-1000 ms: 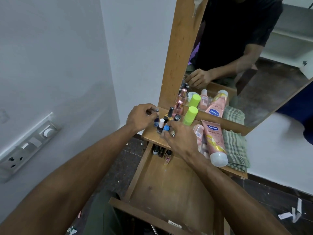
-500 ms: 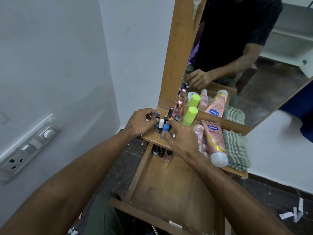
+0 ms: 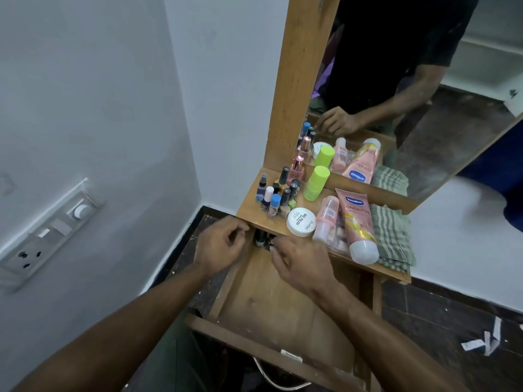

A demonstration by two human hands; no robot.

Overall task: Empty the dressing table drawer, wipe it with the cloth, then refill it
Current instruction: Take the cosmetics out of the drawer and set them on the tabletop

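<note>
Open wooden drawer (image 3: 271, 301) pulled out toward the viewer, its floor mostly bare. At the far end, tucked under the tabletop edge, a few small dark bottles (image 3: 260, 238) left standing. Right hand (image 3: 300, 264) reaching in just beside them, fingertips curled at a dark cap; whether actually pinching it, cannot tell. Left hand (image 3: 219, 247) hovering at the drawer's left wall, fingers loosely bent, apparently holding nothing.

Above, on the dressing table top (image 3: 254, 215): a tight cluster of nail polish bottles (image 3: 276, 198), a white round jar (image 3: 301, 222), a lime-green capped bottle (image 3: 316, 183), a pink tube (image 3: 357, 222) lying flat, and the folded checked cloth (image 3: 392, 233) at the right end. Mirror (image 3: 410, 80) behind, reflecting an arm and the same items.

Judged as the last of the emptying. Best done by gripping each bottle at its body rather than the cap, lifting straight up to clear the overhanging edge, and setting down apart from the crowded cluster to avoid toppling neighbours. Cloth within easy reach for wiping next.
</note>
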